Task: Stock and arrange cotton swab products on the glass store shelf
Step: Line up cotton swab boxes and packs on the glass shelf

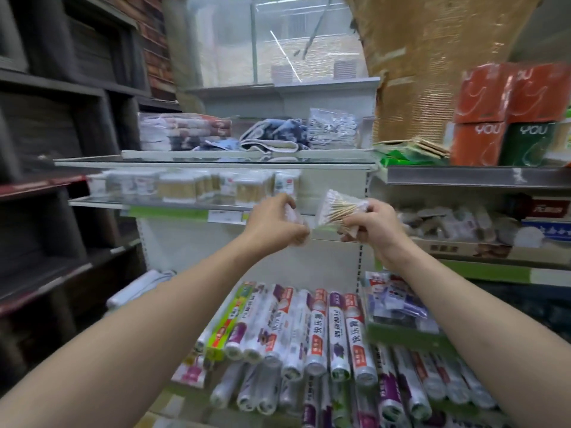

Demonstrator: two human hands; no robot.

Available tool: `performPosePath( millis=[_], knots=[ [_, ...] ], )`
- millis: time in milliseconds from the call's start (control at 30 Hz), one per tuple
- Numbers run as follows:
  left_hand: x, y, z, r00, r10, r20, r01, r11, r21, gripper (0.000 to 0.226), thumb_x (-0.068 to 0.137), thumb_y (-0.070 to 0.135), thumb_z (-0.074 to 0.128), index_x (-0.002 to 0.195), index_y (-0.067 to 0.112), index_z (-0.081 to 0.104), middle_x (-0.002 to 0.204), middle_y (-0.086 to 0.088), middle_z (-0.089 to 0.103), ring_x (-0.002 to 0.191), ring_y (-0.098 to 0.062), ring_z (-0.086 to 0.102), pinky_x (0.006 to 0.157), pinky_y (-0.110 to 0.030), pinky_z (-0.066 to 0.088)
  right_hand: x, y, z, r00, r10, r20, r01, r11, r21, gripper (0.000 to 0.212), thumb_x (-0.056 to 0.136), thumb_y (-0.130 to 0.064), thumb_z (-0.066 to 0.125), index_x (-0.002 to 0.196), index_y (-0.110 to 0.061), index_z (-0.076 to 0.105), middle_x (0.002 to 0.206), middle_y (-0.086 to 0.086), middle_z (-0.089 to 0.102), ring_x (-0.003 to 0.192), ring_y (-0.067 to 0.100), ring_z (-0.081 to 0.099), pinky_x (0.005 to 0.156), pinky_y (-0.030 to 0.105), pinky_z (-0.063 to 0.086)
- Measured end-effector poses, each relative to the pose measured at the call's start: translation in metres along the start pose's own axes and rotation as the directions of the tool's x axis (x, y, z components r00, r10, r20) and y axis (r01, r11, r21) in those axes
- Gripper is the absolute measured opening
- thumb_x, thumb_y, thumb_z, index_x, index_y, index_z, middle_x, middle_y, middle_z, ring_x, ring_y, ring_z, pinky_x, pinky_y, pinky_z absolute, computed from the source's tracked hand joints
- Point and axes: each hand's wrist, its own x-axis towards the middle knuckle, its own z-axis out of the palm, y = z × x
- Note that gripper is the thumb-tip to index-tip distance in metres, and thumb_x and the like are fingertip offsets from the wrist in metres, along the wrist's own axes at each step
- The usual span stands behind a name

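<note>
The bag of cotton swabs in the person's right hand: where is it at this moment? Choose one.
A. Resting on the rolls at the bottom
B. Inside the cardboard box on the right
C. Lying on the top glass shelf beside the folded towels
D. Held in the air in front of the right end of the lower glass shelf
D: the right hand pinches the bag of cotton swabs in the air, in front of the lower glass shelf, not set down.

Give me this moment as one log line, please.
right hand: holds cotton swab bag | left hand: grips clear packet | glass shelf: swab boxes lined up
</note>
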Motion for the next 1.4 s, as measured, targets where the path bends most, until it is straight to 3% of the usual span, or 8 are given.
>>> performPosePath(
  millis=[200,467,633,767,867,1067,1167,1400],
  knots=[
    [-0.023,-0.04,-0.04,0.998,-0.055,-0.014,0.054,0.996,-0.065,0.049,0.076,0.031,0.083,0.118,0.02,0.062,0.115,0.002,0.057,0.105,-0.02,0.054,0.086,-0.032,0.045,-0.012,0.007,0.053,1.0,0.018,0.009,-0.018,0.998,0.063,0.029,0.082,0.012,0.065,0.069,-0.007,0.046,0.071,0.022,0.057,0.069,0.038,0.066,0.068,0.046,0.061],
    [-0.02,-0.066,-0.041,0.995,-0.104,-0.011,0.103,0.99,-0.098,0.051,0.073,0.035,0.084,0.117,0.022,0.061,0.111,0.002,0.056,0.104,-0.022,0.056,0.092,-0.039,0.051,-0.008,0.012,0.076,0.997,0.058,-0.043,-0.058,0.998,-0.006,0.027,0.079,0.004,0.075,0.101,0.007,0.06,0.083,0.023,0.065,0.068,0.031,0.065,0.066,0.041,0.06],
    [-0.007,-0.071,-0.032,0.993,-0.12,-0.022,0.116,0.984,-0.138,0.05,0.074,0.037,0.085,0.115,0.023,0.062,0.111,0.003,0.056,0.1,-0.019,0.055,0.086,-0.033,0.048,0.016,0.014,0.081,0.997,0.005,-0.076,-0.013,0.995,-0.099,0.023,0.077,-0.002,0.08,0.091,-0.005,0.062,0.074,0.007,0.067,0.058,0.015,0.059,0.055,0.029,0.05],
    [0.012,-0.078,-0.031,0.994,-0.108,0.006,0.108,0.986,-0.124,0.051,0.076,0.034,0.084,0.119,0.021,0.061,0.116,0.001,0.057,0.105,-0.021,0.055,0.093,-0.036,0.049,0.045,0.021,0.087,0.987,-0.053,-0.149,0.023,0.98,-0.196,0.027,0.067,-0.026,0.087,0.085,-0.017,0.068,0.082,-0.001,0.075,0.074,0.018,0.069,0.065,0.035,0.056],
    [0.033,-0.082,-0.034,0.995,-0.093,-0.018,0.091,0.99,-0.108,0.053,0.077,0.034,0.084,0.122,0.019,0.061,0.12,0.0,0.057,0.11,-0.022,0.055,0.096,-0.038,0.048,0.071,0.024,0.091,0.975,-0.158,-0.156,0.075,0.896,-0.438,0.036,0.055,-0.048,0.078,0.086,-0.03,0.07,0.079,-0.007,0.075,0.08,0.02,0.071,0.078,0.045,0.058],
    [0.07,-0.093,-0.026,0.996,-0.085,-0.039,0.08,0.989,-0.122,0.055,0.077,0.033,0.084,0.124,0.017,0.061,0.114,0.001,0.055,0.109,-0.022,0.057,0.097,-0.04,0.05,0.117,0.024,0.102,0.951,-0.304,-0.057,0.14,0.589,-0.796,0.032,0.081,-0.028,0.069,0.112,-0.029,0.072,0.097,0.004,0.075,0.096,0.032,0.065,0.078,0.034,0.05],
    [0.085,-0.094,-0.024,0.994,-0.104,-0.044,0.096,0.985,-0.142,0.059,0.071,0.039,0.084,0.121,0.019,0.062,0.11,0.001,0.058,0.106,-0.025,0.061,0.092,-0.047,0.054,0.138,0.031,0.102,0.979,-0.19,0.077,0.156,0.449,-0.88,0.037,0.087,-0.022,0.064,0.123,-0.027,0.069,0.117,0.009,0.071,0.113,0.032,0.061,0.09,0.03,0.047],
    [0.109,-0.091,-0.031,0.993,-0.12,-0.021,0.112,0.967,-0.228,0.06,0.058,0.048,0.077,0.112,0.025,0.063,0.098,0.007,0.056,0.095,-0.025,0.066,0.083,-0.049,0.059,0.158,0.018,0.104,0.943,0.13,0.306,0.205,0.497,-0.843,0.051,0.09,-0.066,0.053,0.12,-0.028,0.069,0.123,-0.002,0.066,0.112,0.02,0.06,0.096,0.031,0.046]
  ],
)
